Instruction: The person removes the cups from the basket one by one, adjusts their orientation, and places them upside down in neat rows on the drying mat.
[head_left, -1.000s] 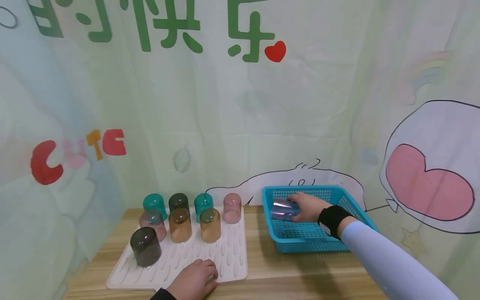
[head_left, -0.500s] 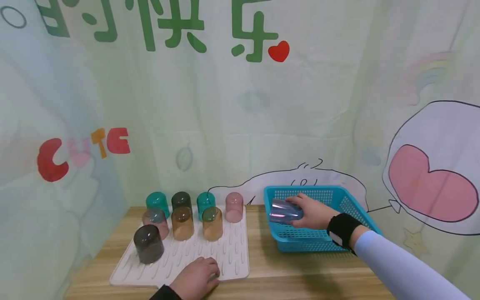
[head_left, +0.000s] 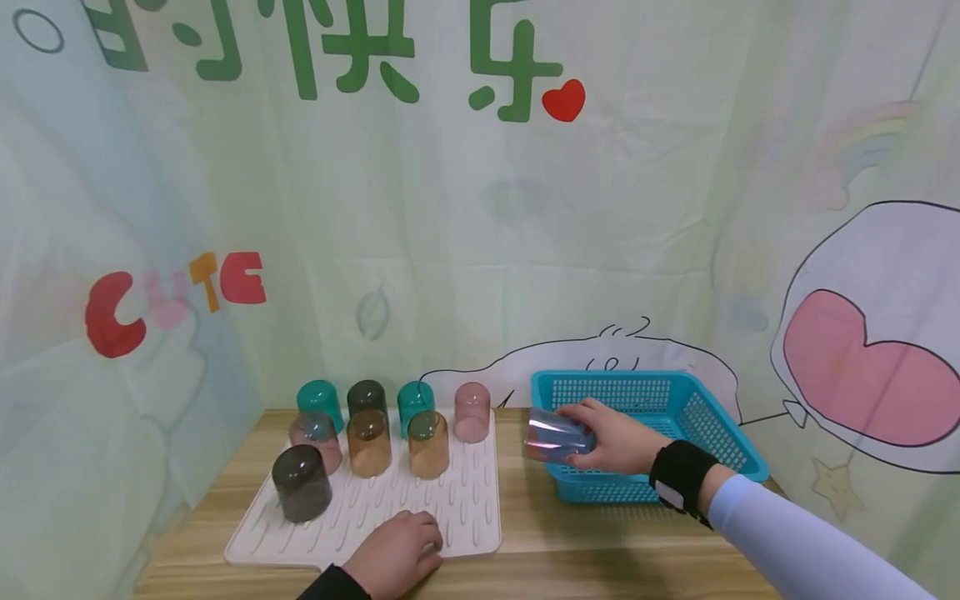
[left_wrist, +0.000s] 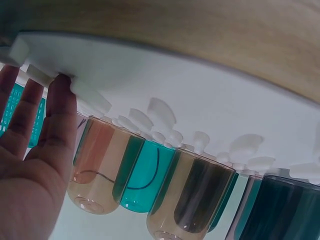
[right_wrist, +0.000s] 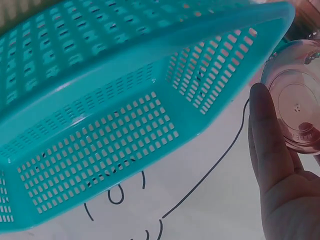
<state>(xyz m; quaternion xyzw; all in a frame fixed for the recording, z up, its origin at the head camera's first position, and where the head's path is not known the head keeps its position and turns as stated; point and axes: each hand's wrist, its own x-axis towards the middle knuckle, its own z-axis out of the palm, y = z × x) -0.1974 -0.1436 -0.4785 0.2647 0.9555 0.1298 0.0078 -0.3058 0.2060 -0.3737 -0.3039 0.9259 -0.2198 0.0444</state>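
My right hand (head_left: 618, 437) grips a clear bluish-purple cup (head_left: 557, 437), tilted on its side, at the left rim of the turquoise basket (head_left: 660, 492). In the right wrist view the round base of the cup (right_wrist: 295, 107) shows beside my fingers. My left hand (head_left: 396, 554) rests on the front edge of the white ridged drying mat (head_left: 468, 521), its fingertips on the surface. Several coloured cups stand upside down on that mat: a dark grey cup (head_left: 302, 483) front left, amber cups (head_left: 429, 446) mid-mat, and a pink cup (head_left: 472, 412) at back right.
Teal cups (head_left: 415, 407) and another dark cup (head_left: 367, 397) stand along the back of the mat. The wooden table (head_left: 525, 533) runs beneath mat and basket. A printed cloth backdrop (head_left: 450, 208) hangs close behind them.
My right hand has carried the bluish-purple cup left, from inside the basket to over its left rim. My left hand keeps its place on the mat. The view has shifted slightly.
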